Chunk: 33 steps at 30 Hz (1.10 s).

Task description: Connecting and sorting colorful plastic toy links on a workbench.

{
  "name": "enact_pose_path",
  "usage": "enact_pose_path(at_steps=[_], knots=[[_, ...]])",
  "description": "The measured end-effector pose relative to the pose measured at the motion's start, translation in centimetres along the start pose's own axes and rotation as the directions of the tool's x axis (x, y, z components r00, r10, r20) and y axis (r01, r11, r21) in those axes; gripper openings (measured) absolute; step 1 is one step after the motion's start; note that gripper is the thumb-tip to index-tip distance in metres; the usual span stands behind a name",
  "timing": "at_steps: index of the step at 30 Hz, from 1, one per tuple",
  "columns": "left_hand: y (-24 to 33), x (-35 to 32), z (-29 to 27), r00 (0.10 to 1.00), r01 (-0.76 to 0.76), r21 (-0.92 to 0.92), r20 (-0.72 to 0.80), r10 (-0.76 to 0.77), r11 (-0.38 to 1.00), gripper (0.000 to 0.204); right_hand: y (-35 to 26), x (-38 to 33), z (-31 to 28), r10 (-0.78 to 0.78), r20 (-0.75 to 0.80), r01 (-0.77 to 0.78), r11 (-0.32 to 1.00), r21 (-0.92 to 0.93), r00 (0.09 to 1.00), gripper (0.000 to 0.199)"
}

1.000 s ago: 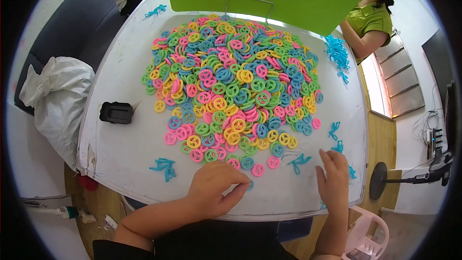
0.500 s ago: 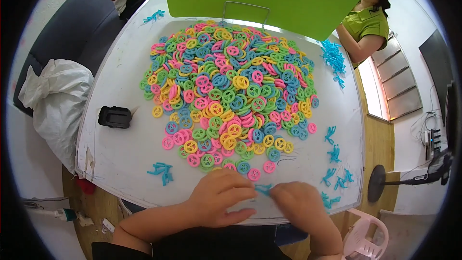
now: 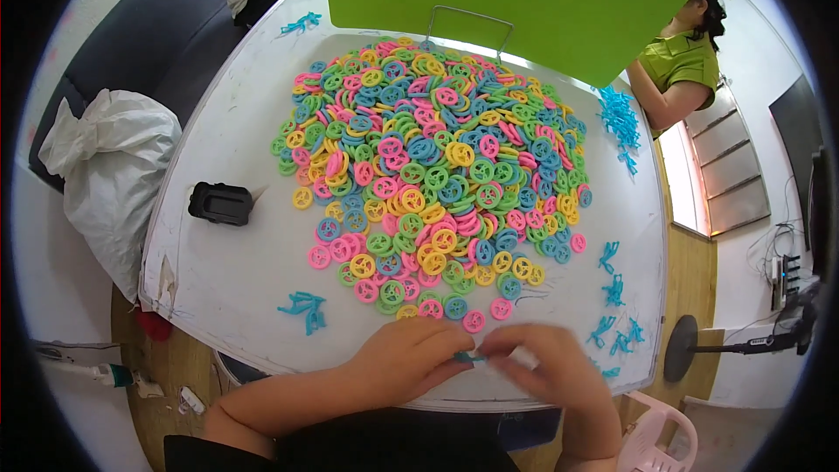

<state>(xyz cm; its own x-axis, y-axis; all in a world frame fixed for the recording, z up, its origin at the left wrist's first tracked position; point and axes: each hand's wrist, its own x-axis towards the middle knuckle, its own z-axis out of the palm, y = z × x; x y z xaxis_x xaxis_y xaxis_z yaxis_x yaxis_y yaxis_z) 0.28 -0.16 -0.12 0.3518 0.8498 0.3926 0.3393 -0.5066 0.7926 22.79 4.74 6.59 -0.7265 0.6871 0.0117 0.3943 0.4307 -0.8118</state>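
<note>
At the table's near edge, my left hand pinches a small blue plastic piece between thumb and fingers; most of the piece is hidden. My right hand is close against its other end, blurred, with fingers bent toward it; whether they grip it I cannot tell. Just beyond both hands spreads a big heap of small plastic wheels in pink, yellow, green and blue. A pink wheel lies nearest my fingertips. Small clusters of blue branched pieces rest left and right of my hands.
A black open tray stands left on the white table. A green board with a wire stand rises behind the heap. More blue pieces lie far right, near a person in green. Another person sits far left. A white sack leans beside the table.
My two hands have come closer together around the blue piece, which now shows at my left fingertips. The whole view has shifted, so the table appears farther right.
</note>
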Motion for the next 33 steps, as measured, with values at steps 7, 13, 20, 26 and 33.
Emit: enact_pose_path(at_steps=[7, 13, 20, 26, 33], knots=[[0.0, 0.2, -0.5, 0.999, 0.01, 0.059, -0.041, -0.008, 0.998, 0.028, 5.8, 4.4, -3.2, -0.109, -0.383, -0.092, 0.878, -0.469, 0.917, 0.018], [-0.1, 0.0, -0.2, 0.995, 0.054, 0.056, -0.092, -0.048, 0.997, 0.028, 4.9, 6.1, -0.6, -0.21, -0.246, 0.031, 0.816, -0.578, 0.946, 0.033], [-0.2, 0.2, -0.4, 0.994, 0.049, 0.035, -0.097, -0.045, 0.998, 0.025, 6.3, 6.3, 0.8, -0.192, -0.233, 0.019, 0.809, -0.588, 0.953, 0.041], [0.0, 0.4, -0.6, 0.988, 0.07, 0.042, -0.138, -0.064, 0.997, 0.024, 4.1, 3.5, -0.6, 0.043, -0.294, -0.116, 0.965, -0.237, 0.955, 0.031], [0.1, 0.3, -0.9, 0.962, 0.22, -0.047, -0.154, -0.225, 0.974, 0.027, 2.1, 0.1, 2.9, 0.48, -0.069, -0.217, 0.515, 0.829, 0.875, 0.027]])
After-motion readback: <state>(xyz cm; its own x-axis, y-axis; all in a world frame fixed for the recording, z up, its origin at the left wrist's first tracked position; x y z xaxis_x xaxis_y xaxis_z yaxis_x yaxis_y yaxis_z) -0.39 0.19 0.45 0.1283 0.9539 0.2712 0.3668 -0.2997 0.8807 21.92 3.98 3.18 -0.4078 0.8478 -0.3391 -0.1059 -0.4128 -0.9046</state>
